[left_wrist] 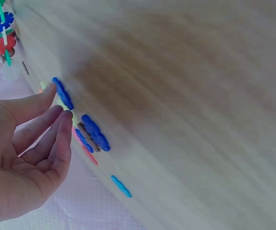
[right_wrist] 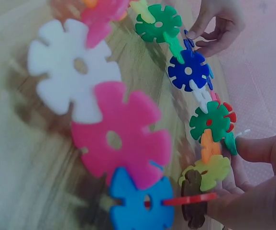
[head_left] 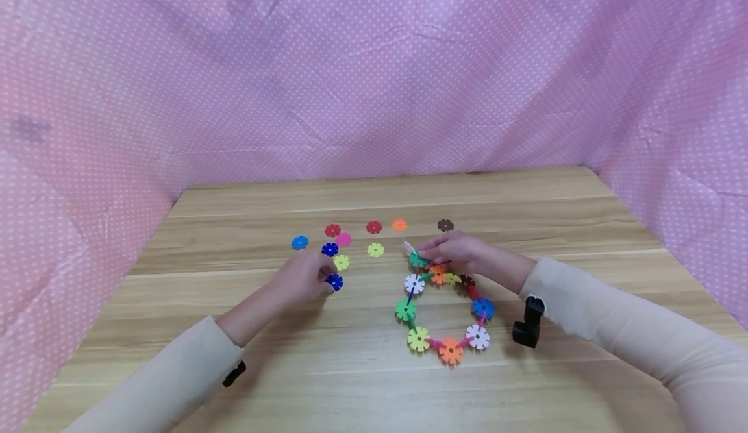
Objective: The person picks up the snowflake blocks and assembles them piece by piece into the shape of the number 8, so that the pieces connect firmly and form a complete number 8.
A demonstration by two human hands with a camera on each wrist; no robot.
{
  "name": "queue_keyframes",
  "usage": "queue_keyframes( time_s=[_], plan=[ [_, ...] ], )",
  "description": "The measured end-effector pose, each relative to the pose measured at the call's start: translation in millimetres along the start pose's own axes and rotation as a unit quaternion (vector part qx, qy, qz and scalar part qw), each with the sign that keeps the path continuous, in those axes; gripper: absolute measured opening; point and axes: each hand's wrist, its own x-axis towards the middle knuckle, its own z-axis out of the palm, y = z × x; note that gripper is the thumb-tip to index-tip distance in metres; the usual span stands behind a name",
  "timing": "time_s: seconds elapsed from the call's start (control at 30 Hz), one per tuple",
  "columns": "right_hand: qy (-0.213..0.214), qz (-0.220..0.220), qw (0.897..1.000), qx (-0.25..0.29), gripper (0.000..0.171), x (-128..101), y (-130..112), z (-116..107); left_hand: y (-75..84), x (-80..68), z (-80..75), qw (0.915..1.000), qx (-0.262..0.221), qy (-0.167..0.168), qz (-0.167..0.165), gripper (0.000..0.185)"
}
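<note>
While the left hand (head_left: pixel 306 276) rests on the worktop (head_left: pixel 327 361) with thumb and fingers drawn together on a dark blue disc (head_left: pixel 335 282), the right hand (head_left: pixel 452 251) steadies the far end of the disc ring (head_left: pixel 445 313).

Left hand: the wrist view shows the thumb tip on the disc's rim and the fingers curled in just behind it, a light pinch rather than a full grip. The disc lies near the front of a loose scatter of discs: blue (head_left: pixel 300 242), navy (head_left: pixel 330 249), yellow-green (head_left: pixel 341 262), pink (head_left: pixel 343 239), red (head_left: pixel 332 230), and others farther back.

Right hand: fingers closed on the green disc (head_left: pixel 417 260) at the ring's top, with a whitish piece just beside the fingertips. The ring lies flat, right of centre, near the front edge; a small black object (head_left: pixel 528 322) stands just to its right.

Handling, judged: the discs look like thin moulded plastic, light, stiff and notched round the rim. Lying flat they offer little to grasp, so an edge-on pinch across the rim, or tipping one up first, seems the sound hold. The surface is probably smooth and a little slippery. The ring is held together only by slotted joints; lifted from one disc it would likely sag or come apart, so it is best held at a joint or supported on two sides.
</note>
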Motion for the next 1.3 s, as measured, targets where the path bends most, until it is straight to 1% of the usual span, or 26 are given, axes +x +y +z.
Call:
queue_keyframes(
  time_s=[0.13,0.27,0.33,0.4,0.5,0.6,0.7,0.77,0.83,0.9,0.97,1.0,1.03,1.1,1.23,1.3],
  plan=[
    [0.003,0.000,1.000,-0.017,0.036,1,0,-1,-1.8,-1.7,3.1,1.0000,0.002,0.006,0.003,0.022],
    [0.001,-0.002,1.000,-0.019,0.036,2,0,-2,-0.5,-0.8,4.9,0.9998,-0.003,0.000,-0.020,0.020],
    [0.000,-0.001,1.000,-0.011,0.035,3,0,-2,1.2,0.0,5.5,0.9995,-0.011,-0.002,-0.031,0.020],
    [-0.005,-0.004,1.000,-0.007,0.036,2,1,-2,4.0,1.3,6.2,0.9992,-0.026,-0.001,-0.032,0.018],
    [-0.005,-0.004,1.000,-0.003,0.036,2,1,-1,9.6,5.2,7.5,0.9983,-0.054,0.006,-0.021,0.017],
    [-0.008,-0.005,1.000,0.002,0.036,3,1,-1,16.0,14.2,9.3,0.9947,-0.100,0.015,-0.017,0.013],
    [-0.007,-0.005,1.000,0.003,0.035,2,1,-1,22.5,30.3,12.0,0.9858,-0.163,0.029,-0.030,0.008],
    [-0.004,-0.005,1.000,0.002,0.034,2,2,-1,27.4,42.5,14.2,0.9759,-0.208,0.038,-0.054,0.006],
    [-0.003,-0.005,1.000,-0.002,0.034,1,2,-1,32.5,54.9,16.4,0.9611,-0.258,0.041,-0.089,0.006],
    [-0.002,-0.006,1.000,-0.007,0.034,1,2,-1,37.3,65.4,18.3,0.9461,-0.298,0.043,-0.119,0.007],
    [-0.002,-0.007,1.000,-0.006,0.034,1,2,-1,41.8,73.5,19.6,0.9321,-0.330,0.045,-0.144,0.009],
    [-0.002,-0.007,1.000,-0.004,0.034,1,2,-1,43.4,76.8,20.0,0.9271,-0.340,0.047,-0.151,0.009],
    [-0.003,-0.007,1.000,-0.003,0.034,1,2,0,44.8,79.5,20.5,0.9253,-0.344,0.050,-0.153,0.009],
    [-0.005,-0.008,1.000,0.000,0.035,2,1,1,46.6,84.0,21.4,0.9255,-0.343,0.054,-0.152,0.009],
    [-0.007,-0.006,1.000,0.009,0.034,2,0,2,47.9,90.0,23.5,0.9325,-0.328,0.046,-0.144,0.009],
    [-0.008,-0.007,1.000,0.009,0.034,2,0,2,48.4,91.9,24.3,0.9328,-0.327,0.043,-0.145,0.010]
  ],
)
